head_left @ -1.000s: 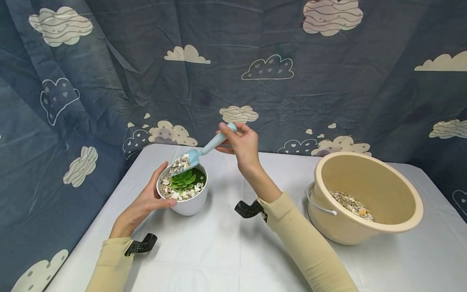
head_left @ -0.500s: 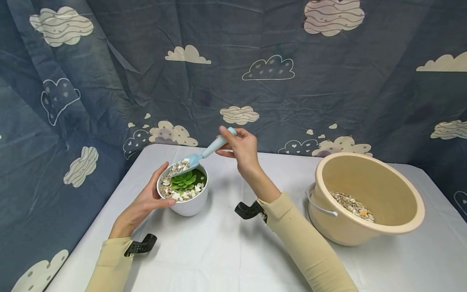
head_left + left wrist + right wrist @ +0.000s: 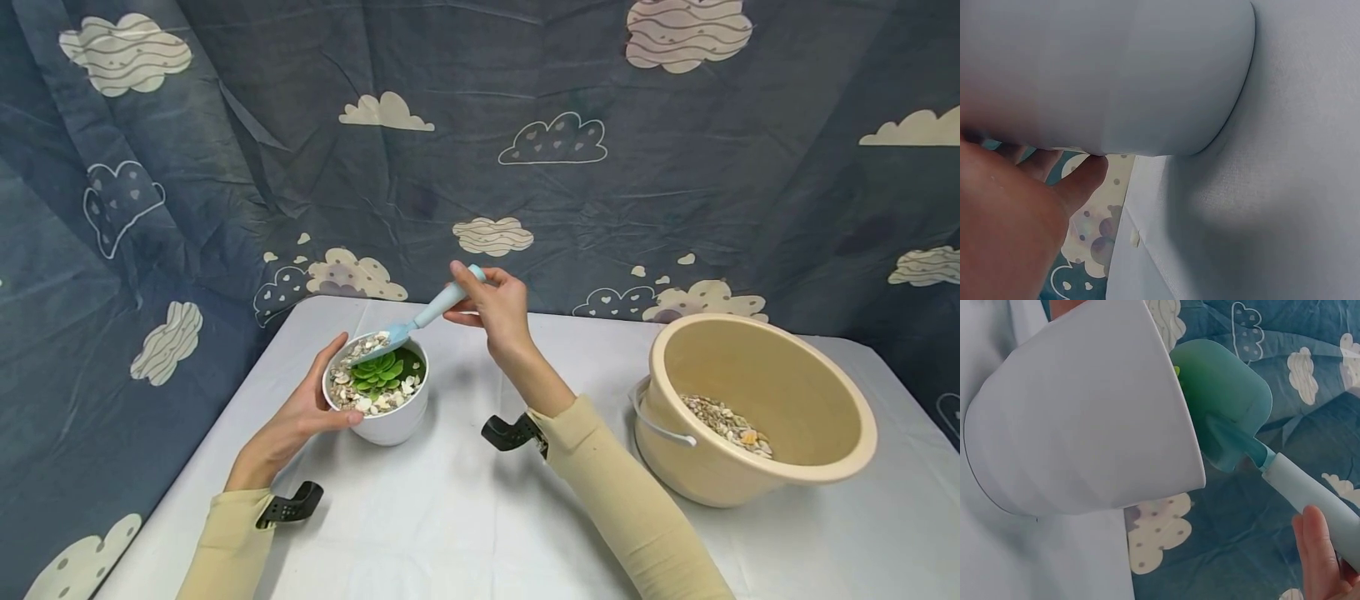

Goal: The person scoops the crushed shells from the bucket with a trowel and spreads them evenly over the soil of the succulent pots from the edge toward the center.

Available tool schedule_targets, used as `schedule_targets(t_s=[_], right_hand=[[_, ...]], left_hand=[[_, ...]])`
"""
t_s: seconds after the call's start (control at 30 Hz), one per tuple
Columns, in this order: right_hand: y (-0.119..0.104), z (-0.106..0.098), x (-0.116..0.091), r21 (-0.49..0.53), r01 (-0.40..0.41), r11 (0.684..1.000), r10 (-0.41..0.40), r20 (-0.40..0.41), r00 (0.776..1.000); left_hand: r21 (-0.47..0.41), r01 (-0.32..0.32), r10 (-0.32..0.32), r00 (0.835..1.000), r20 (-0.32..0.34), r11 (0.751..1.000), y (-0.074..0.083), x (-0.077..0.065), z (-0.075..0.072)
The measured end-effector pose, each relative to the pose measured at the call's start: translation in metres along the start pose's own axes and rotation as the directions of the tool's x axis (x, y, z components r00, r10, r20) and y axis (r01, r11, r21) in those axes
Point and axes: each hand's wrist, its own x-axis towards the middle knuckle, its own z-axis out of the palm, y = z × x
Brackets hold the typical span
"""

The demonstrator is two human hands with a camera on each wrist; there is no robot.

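Above the white pot (image 3: 392, 427), a slanting blue scoop (image 3: 437, 307)

Head view: right of the pot, the right hand (image 3: 504, 312) pinches the scoop's handle between thumb and fingers; its long axis slopes down leftward from them, the pebble-laden blade above the green plant (image 3: 377, 372). Left of the pot, the left hand (image 3: 303, 407) grips its side, farther from the handle. Well right of the pot stands a beige bucket (image 3: 701, 479).

Left wrist view: the left fingers touch the pot's wall.

Right wrist view: the blade lies at the pot's mouth; contact with the rim is unclear.
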Motion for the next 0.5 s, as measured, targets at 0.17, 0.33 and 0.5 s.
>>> schedule_targets(t_s=[0.17,0.33,0.5], right_hand=[[0.0017,-0.0006,0.0009,-0.005,-0.025,1.0,0.025,-0.026,0.999],[0.0019,-0.001,0.0024,-0.015,-0.037,0.999,0.036,-0.04,0.999],[0.0021,-0.0012,0.0028,-0.017,-0.059,0.998,0.058,-0.047,0.997]], left_hand=[[-0.01,-0.013,0.013,1.0,0.0,1.0,-0.001,0.0001,0.0005],[-0.015,-0.018,0.018,1.0,-0.014,1.0,-0.0013,0.0007,0.0],[-0.01,-0.011,0.011,1.0,-0.016,1.0,-0.0022,0.0007,0.0003]])
